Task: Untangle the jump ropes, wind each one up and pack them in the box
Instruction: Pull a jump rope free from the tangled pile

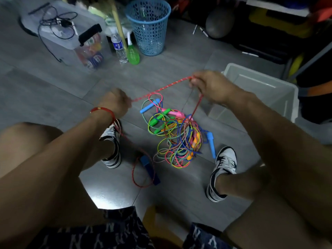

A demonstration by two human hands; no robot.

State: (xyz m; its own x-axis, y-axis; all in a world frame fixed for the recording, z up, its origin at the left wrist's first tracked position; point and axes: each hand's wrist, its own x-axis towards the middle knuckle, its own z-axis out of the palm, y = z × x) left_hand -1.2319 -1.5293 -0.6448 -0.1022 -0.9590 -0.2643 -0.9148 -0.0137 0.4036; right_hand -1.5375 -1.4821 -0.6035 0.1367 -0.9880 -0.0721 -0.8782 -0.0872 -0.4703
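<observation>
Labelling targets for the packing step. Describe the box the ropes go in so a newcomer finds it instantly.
Start at the tangle of jump ropes on the grey floor, then look right, past the right hand. The box is a pale, open-topped plastic tub. Unlike the lidded clear bin and perforated blue basket, it is plain-walled.

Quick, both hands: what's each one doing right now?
Left hand: closed, gripping the red rope.
Right hand: closed, pinching the same red rope, stretched between the two hands.

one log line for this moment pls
step: untangling | left hand: grips red rope | right hand: grips same rope, stretched between | rope pile: tangled on floor | box: no ropes seen inside
</observation>
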